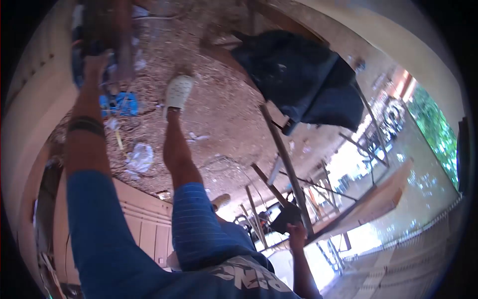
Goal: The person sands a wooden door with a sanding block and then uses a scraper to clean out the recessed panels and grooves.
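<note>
My left arm, with a dark band on the forearm, stretches to the upper left. My left hand (97, 62) is blurred against a tall dark brown object (107, 22), and its fingers are hidden. Low on the right, my right hand (297, 235) is closed at the lower edge of a dark flat piece (287, 217). A wooden stick (269, 182) meets that piece at its upper end. Close beside this hand runs a long wooden pole (286, 157).
Black sheeting (298, 74) drapes over a wooden frame. A wooden plank (371, 207) slants at the right. Blue plastic (119, 103) and a clear bag (140, 157) litter the dirt floor. My foot in a pale clog (178, 92) stands on it. Pale wall panels (144, 214) rise at lower left.
</note>
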A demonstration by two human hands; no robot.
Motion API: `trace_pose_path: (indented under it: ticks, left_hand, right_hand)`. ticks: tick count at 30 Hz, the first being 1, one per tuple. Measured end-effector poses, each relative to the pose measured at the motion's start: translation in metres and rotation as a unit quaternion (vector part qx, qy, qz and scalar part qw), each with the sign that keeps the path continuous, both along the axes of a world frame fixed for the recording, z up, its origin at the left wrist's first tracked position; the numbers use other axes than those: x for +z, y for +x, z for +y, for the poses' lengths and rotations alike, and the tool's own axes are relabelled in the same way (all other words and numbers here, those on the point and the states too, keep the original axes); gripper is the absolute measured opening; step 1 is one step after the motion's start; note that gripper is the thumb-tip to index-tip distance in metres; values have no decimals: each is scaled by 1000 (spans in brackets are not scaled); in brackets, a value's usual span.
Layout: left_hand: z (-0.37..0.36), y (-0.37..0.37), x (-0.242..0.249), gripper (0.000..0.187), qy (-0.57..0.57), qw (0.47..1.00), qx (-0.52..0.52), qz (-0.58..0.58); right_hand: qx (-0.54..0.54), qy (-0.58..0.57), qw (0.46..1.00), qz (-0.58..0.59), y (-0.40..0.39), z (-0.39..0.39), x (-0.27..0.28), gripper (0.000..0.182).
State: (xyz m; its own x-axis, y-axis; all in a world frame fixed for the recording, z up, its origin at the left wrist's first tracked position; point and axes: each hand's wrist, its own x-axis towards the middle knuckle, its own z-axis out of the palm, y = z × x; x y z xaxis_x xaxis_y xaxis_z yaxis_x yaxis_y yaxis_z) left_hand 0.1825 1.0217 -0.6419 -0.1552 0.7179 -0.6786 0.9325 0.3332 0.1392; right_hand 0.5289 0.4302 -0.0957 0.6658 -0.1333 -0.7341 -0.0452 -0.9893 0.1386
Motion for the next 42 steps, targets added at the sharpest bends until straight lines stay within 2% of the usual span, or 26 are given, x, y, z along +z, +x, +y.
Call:
trace_pose_path:
  ticks: [3,5,6,8,9,10,11,12,13,14,17,20,21,23,24,27,32,34,35,38,40,41,42]
  left_hand:
    - [-11,-33,-38,58,85,991,16,-104]
    - [-30,-33,3,44,-9,981,106,-164]
    - [-40,-39,23,42,36,971,72,-223]
    - [-71,-67,36,53,82,977,25,-196]
    - [-92,-82,41,60,101,981,3,-166]
    - [-118,-98,46,68,110,982,-10,-150]
    - [-142,-117,52,76,126,981,-31,-143]
    - [-159,-121,73,75,5,976,55,-212]
    - [-182,-79,145,70,99,974,59,-193]
    - [-197,-90,144,66,127,979,-34,-156]
    - [-226,-79,221,66,28,983,-1,-180]
    - [-244,-55,293,66,-63,970,24,-234]
    - [-245,-40,316,66,-89,963,27,-254]
    - [-248,-6,362,67,-122,948,13,-292]
    - [-252,20,404,67,-133,942,-1,-309]
    - [-283,98,501,67,-136,922,-46,-360]
    - [-373,208,673,68,-109,879,-167,-433]
    - [-421,250,741,71,-97,827,-246,-496]
    - [-441,269,771,73,-98,799,-283,-522]
    - [-474,314,829,54,-36,759,-376,-530]
    - [-509,338,878,54,-74,748,-409,-517]
    - [-508,354,896,56,-78,761,-460,-451]
    - [-523,366,914,58,-89,748,-476,-453]
  right_hand:
    - [-87,49,995,1,-25,-18,-2,23]
    - [-114,47,992,-2,-32,-24,3,24]
    - [-74,32,997,-3,-30,-26,8,25]
    - [0,12,1000,-7,-26,-33,16,27]
    - [-31,64,997,-38,-27,-36,19,31]
    - [17,42,997,-60,-27,-65,19,33]
    - [-14,61,996,-70,-30,-63,22,34]
    - [-47,83,992,-88,-30,-60,25,35]
    - [-78,107,986,-103,-33,-63,29,36]
    - [-99,157,974,-127,-39,-67,34,34]
    - [-89,181,962,-182,-59,-94,38,30]
    - [-248,297,899,-204,-84,-115,32,29]
    - [-240,312,895,-211,-82,-117,41,27]
    - [-221,333,887,-230,-79,-143,14,26]
    - [-214,344,884,-233,-68,-146,29,26]
    - [-171,448,823,-304,-35,-175,54,26]
    - [-186,589,704,-351,6,-248,116,23]
    - [-230,631,660,-337,20,-278,132,22]
    - [-257,636,655,-317,30,-290,139,24]
    - [-216,631,618,-416,61,-324,156,24]
    - [-239,646,589,-423,77,-341,159,23]
    - [-248,653,572,-429,82,-351,159,23]
    - [-233,649,576,-439,83,-361,161,22]
